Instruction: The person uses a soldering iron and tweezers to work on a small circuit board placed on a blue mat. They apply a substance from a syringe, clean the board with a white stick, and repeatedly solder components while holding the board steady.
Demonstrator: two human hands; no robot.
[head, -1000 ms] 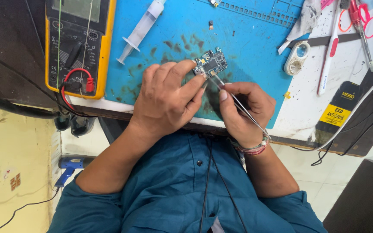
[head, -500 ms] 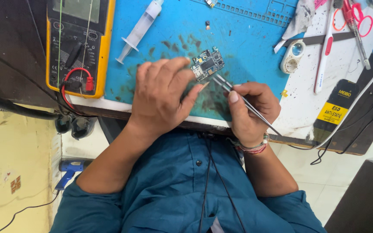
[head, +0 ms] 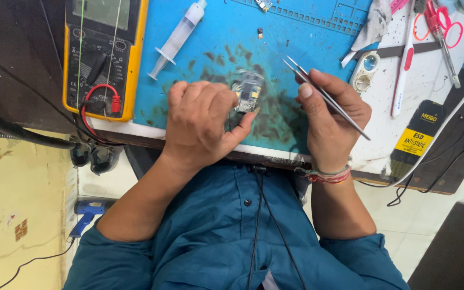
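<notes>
At frame centre, the left hand (head: 202,121) pinches a small circuit board (head: 247,91) on the blue mat (head: 226,37); the right hand (head: 331,115) grips tweezers (head: 323,94) just right of it.

A small circuit board (head: 247,91) sits between the fingertips of the left hand (head: 202,126), pinched at its lower edge by the thumb and at its left side by the curled fingers. It is pale and roughly rectangular, with tiny components on its face, which is turned up towards the camera. Metal tweezers (head: 326,96) are gripped in the right hand (head: 331,115), slim and silver, slanting with their closed tips pointing up and left, just right of the board and apart from it.
</notes>
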